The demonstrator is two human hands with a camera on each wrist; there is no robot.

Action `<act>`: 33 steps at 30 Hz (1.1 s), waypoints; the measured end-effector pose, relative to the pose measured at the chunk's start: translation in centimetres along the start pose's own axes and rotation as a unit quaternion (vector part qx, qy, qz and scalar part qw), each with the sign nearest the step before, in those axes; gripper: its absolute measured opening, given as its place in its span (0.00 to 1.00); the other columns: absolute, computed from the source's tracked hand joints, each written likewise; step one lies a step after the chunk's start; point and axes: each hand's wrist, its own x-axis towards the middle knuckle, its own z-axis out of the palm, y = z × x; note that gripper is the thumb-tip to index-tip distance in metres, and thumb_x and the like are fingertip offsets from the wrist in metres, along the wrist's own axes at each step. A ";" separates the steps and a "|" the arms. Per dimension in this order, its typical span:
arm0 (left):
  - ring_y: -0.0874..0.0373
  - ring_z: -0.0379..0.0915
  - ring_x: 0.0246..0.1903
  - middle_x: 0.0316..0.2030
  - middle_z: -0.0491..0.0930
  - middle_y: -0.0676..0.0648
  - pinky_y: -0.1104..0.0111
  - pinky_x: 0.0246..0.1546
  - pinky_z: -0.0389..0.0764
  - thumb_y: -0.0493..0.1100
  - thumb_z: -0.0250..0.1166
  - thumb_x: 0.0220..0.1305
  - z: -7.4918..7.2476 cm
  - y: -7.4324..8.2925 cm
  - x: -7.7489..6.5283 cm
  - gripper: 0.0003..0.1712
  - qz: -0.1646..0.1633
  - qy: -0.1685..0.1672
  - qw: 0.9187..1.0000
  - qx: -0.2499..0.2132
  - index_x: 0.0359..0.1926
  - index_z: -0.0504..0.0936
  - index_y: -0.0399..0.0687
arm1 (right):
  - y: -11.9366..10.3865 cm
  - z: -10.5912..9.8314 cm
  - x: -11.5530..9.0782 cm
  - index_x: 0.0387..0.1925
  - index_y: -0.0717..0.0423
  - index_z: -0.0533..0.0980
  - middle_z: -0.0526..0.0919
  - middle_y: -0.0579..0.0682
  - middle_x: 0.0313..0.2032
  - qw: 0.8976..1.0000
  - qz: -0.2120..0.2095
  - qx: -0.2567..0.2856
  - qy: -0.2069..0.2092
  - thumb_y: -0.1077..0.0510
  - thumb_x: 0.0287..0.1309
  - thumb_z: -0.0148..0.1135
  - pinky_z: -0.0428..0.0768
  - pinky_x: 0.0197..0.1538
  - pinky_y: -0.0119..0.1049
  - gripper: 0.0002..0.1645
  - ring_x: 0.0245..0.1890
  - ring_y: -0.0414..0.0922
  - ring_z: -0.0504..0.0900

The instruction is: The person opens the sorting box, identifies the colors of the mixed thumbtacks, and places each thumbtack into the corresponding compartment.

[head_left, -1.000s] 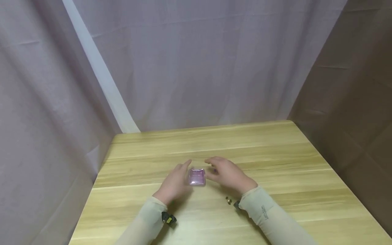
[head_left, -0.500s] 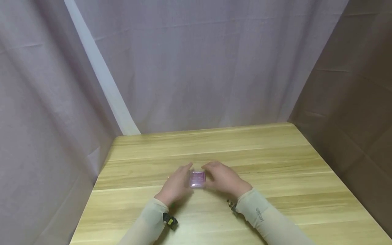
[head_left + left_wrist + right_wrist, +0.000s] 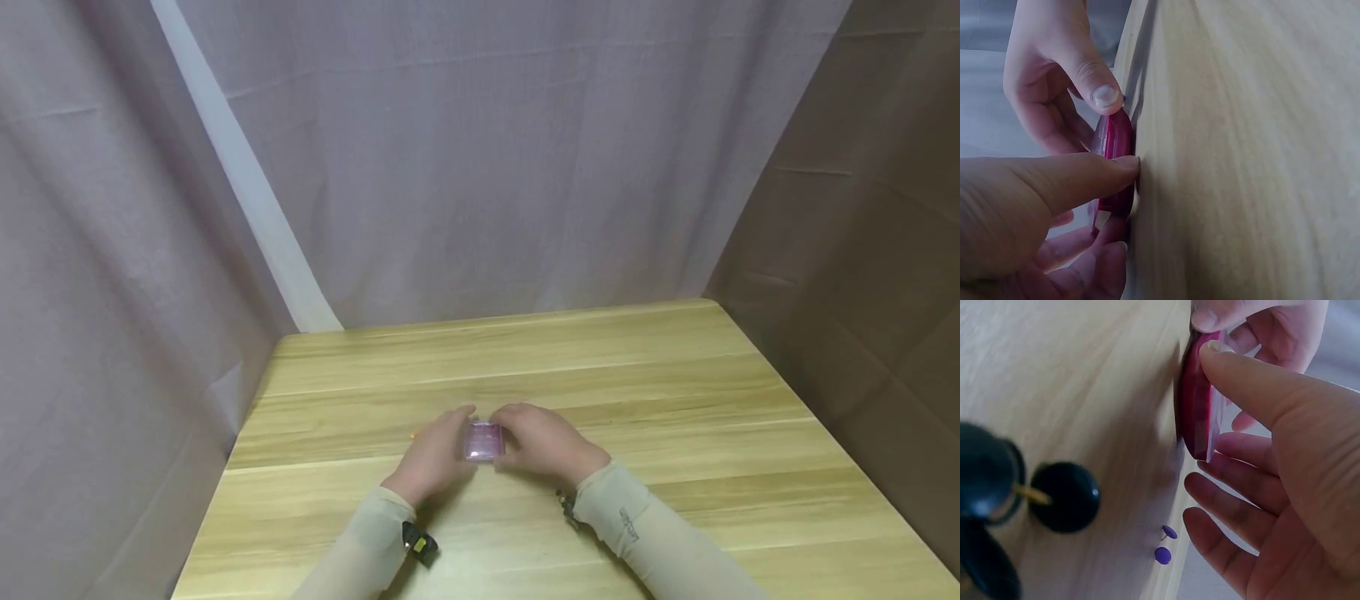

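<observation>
A small square pink case (image 3: 483, 442) with a clear lid lies between the hands on the wooden table. In the left wrist view the case (image 3: 1124, 134) is seen edge-on, its clear lid facing the far side. My left hand (image 3: 433, 457) pinches one side, with its thumb across the near edge and fingers behind. On the opposite side, my right hand (image 3: 543, 446) grips the case (image 3: 1195, 403) between thumb and fingers; its lower fingers stay loosely curled. Two purple thumbtacks (image 3: 1162, 555) lie beside the right hand.
Dark thumbtacks (image 3: 1066, 497) lie close to the right wrist, blurred. An orange speck (image 3: 413, 436) shows beyond the left hand and a green one (image 3: 423, 504) by the left wrist. Curtains (image 3: 480, 167) stand behind the wooden table (image 3: 637, 358).
My right hand has moved left and come onto the case; its fingers have drawn in round the side. My left hand has edged slightly nearer. The case stays nearly in place.
</observation>
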 end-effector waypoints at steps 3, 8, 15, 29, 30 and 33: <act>0.47 0.69 0.59 0.66 0.71 0.42 0.47 0.60 0.73 0.44 0.77 0.43 0.2 0.0 0.0 0.54 -0.001 0.002 1.000 -0.001 0.72 0.61 0.48 | 0.1 0.1 0.0 0.55 0.51 0.78 0.84 0.45 0.47 1.000 -0.001 0.000 -0.001 0.42 0.43 0.76 0.82 0.50 0.43 0.37 0.42 0.38 0.78; 0.47 0.70 0.57 0.64 0.72 0.41 0.48 0.59 0.75 0.46 0.76 0.46 0.3 0.2 0.1 0.52 -0.003 0.001 1.000 -0.007 0.71 0.62 0.44 | 0.3 0.2 0.2 0.54 0.53 0.79 0.83 0.46 0.46 1.000 -0.010 0.000 -0.004 0.43 0.43 0.76 0.83 0.46 0.41 0.35 0.38 0.37 0.78; 0.47 0.72 0.54 0.62 0.74 0.40 0.47 0.56 0.77 0.45 0.76 0.45 0.2 0.2 0.0 0.53 -0.015 0.002 0.999 -0.031 0.71 0.61 0.42 | 0.4 0.3 0.3 0.51 0.53 0.80 0.83 0.45 0.43 1.000 -0.014 0.013 -0.004 0.45 0.45 0.75 0.83 0.43 0.38 0.31 0.35 0.37 0.78; 0.49 0.73 0.53 0.60 0.76 0.42 0.47 0.56 0.77 0.45 0.77 0.44 0.5 -0.3 -0.1 0.54 -0.017 -0.004 0.998 -0.061 0.71 0.61 0.44 | 1.0 -0.2 -0.1 0.48 0.46 0.82 0.87 0.40 0.38 0.997 -0.010 0.078 -0.023 0.39 0.56 0.67 0.82 0.42 0.39 0.23 0.34 0.33 0.79; 0.49 0.73 0.53 0.59 0.77 0.42 0.47 0.56 0.77 0.45 0.77 0.44 0.5 -0.4 -0.1 0.54 -0.016 -0.005 0.998 -0.059 0.71 0.61 0.44 | 1.1 -0.3 -0.1 0.49 0.45 0.82 0.87 0.39 0.39 0.996 -0.007 0.086 -0.027 0.39 0.57 0.66 0.83 0.44 0.40 0.22 0.34 0.32 0.79; 0.52 0.74 0.50 0.57 0.77 0.44 0.50 0.54 0.79 0.46 0.77 0.44 0.4 -0.4 0.0 0.53 -0.021 -0.009 0.998 -0.054 0.71 0.61 0.45 | 1.3 -0.7 0.0 0.50 0.43 0.82 0.87 0.37 0.40 0.994 -0.003 0.106 -0.033 0.41 0.61 0.63 0.83 0.48 0.44 0.19 0.37 0.31 0.79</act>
